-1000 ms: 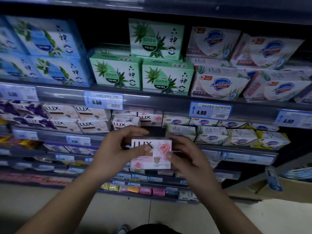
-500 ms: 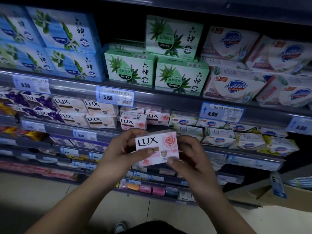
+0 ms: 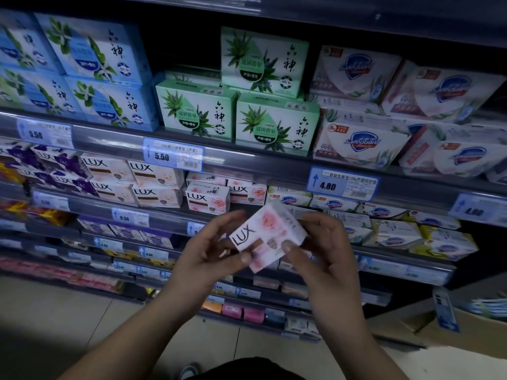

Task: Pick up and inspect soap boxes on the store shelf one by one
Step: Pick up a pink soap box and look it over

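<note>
I hold a pink-and-white LUX soap box (image 3: 267,235) with a rose print in front of the shelves, tilted so its left end dips down. My left hand (image 3: 211,252) grips its lower left corner with thumb and fingers. My right hand (image 3: 326,250) pinches its right end, thumb on the front face. Behind it, more pink LUX boxes (image 3: 207,198) stand on the second shelf (image 3: 164,215), with a gap to their right.
Cream LUX boxes (image 3: 153,174) and purple ones (image 3: 46,165) fill the same shelf to the left, Safeguard boxes (image 3: 389,231) to the right. Green (image 3: 274,127) and blue (image 3: 104,100) boxes stand on the shelf above. A cardboard carton (image 3: 452,325) sits on the floor at right.
The box has been turned counterclockwise from nearly level to steeply tilted and lifted slightly. Both hands shifted their grip around it, and my view moved closer to the shelf.
</note>
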### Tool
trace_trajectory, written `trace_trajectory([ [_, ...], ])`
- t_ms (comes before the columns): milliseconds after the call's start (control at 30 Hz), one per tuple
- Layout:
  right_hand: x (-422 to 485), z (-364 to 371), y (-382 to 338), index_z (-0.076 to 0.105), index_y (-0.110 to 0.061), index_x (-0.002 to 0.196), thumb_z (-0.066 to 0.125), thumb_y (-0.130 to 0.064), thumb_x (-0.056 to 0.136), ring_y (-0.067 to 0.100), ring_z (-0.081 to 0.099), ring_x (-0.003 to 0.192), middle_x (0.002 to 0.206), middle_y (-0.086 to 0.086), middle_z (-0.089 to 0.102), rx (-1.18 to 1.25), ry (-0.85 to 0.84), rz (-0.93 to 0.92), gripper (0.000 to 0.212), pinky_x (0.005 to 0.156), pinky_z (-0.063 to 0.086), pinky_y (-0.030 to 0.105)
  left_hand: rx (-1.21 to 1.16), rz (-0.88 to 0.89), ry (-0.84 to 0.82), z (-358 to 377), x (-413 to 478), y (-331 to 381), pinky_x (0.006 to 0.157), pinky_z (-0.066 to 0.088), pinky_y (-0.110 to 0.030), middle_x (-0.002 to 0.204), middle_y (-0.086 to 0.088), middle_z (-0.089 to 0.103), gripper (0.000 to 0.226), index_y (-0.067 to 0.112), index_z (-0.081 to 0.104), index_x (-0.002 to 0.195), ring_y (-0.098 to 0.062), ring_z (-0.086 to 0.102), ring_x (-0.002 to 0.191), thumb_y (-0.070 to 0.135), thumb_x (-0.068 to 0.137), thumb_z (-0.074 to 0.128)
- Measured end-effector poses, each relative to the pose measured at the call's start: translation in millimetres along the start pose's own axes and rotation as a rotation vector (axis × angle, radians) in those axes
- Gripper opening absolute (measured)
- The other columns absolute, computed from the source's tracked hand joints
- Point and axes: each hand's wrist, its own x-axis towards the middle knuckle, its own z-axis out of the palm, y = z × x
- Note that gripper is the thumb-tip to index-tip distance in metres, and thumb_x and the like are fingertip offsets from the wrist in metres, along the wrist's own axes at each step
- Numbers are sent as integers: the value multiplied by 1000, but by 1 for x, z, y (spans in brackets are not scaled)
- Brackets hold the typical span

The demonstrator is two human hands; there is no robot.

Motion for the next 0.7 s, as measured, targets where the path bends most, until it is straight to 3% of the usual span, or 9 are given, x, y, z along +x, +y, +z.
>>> trace_trajectory([
  [67,2,-3,3,61,-27,119,77,-25,83,19,72,105,119,-4,71,103,35,118,40,74,60,30,122,62,-10,3,-2,3,93,58,-44,124,-4,69,85,24,52,142,-29,67,114,15,64,86],
  [167,3,-7,9,65,-37,120,67,-39,80,20,75,101,124,-4,71,136,34,255,40,75,61,30,161,125,-50,7,-4,7,93,55,-36,121,-8,68,84,32,57,137,-27,66,115,23,62,93],
  [267,2,-8,12,70,-30,114,66,-41,81,23,76,96,115,1,75,136,-4,303,35,74,61,30,130,145,-58,11,-5,8,92,56,-33,128,-9,65,78,31,63,131,-24,63,121,38,60,94],
  [367,2,-11,11,69,-13,99,68,-47,75,24,74,76,97,12,75,142,-13,336,42,65,60,28,94,120,19,12,-5,7,84,56,-31,108,-25,64,65,24,66,126,-22,66,104,37,67,89],
  [467,1,-14,9,69,-16,95,67,-48,72,18,65,59,86,14,71,216,-26,405,40,58,60,32,26,32,144,14,-4,7,73,56,-27,90,-16,68,48,18,72,116,-24,66,87,42,75,70],
  [533,1,-15,8,71,-19,89,70,-50,69,20,65,59,88,20,70,248,-58,434,37,64,62,41,-36,-39,177,15,-3,8,70,59,-30,98,-14,75,49,16,74,110,-31,70,91,48,74,66],
  [633,2,-19,14,60,-2,96,82,-54,68,36,66,74,109,41,56,221,-91,449,63,82,60,59,-51,-45,175,18,-2,6,72,59,-28,94,-9,76,53,13,70,113,-24,73,90,45,69,70],
  [700,4,-22,19,55,1,96,85,-43,73,48,64,91,113,42,51,233,-82,471,58,86,59,57,-72,4,153,20,-2,5,79,58,-28,99,-8,76,55,14,68,118,-22,72,95,34,68,75],
])
